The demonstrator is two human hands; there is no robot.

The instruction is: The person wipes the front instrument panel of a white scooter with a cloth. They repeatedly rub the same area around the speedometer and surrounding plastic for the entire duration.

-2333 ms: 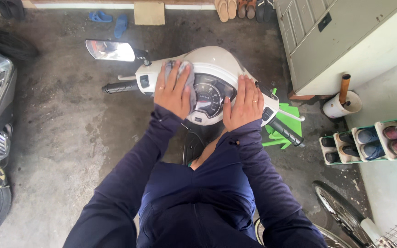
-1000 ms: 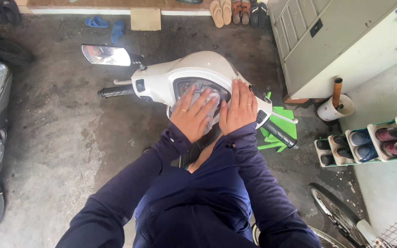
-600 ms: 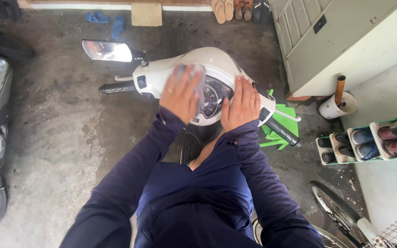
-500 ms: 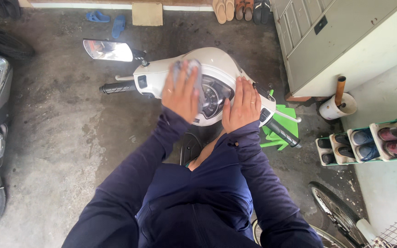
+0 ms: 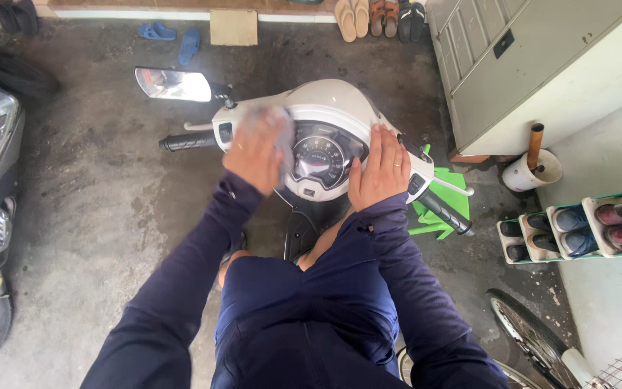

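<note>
Your left hand point(image 5: 255, 150) is pressing a grey cloth point(image 5: 271, 124) flat under its fingers against the left side of the white scooter handlebar head point(image 5: 325, 101), just beside the round speedometer point(image 5: 318, 153). Your right hand point(image 5: 379, 167) is lying open, palm down, on the right side, gripping nothing. The mirror point(image 5: 164, 84) is jutting out left; a green stool point(image 5: 446, 204) is standing underneath the right grip point(image 5: 444, 212).

Bare grey concrete floor point(image 5: 95, 216) lies open left of the white scooter handlebar point(image 5: 325, 108). On the right, a grey metal cabinet point(image 5: 534, 65) and green plastic stool point(image 5: 444, 209) crowd close.
</note>
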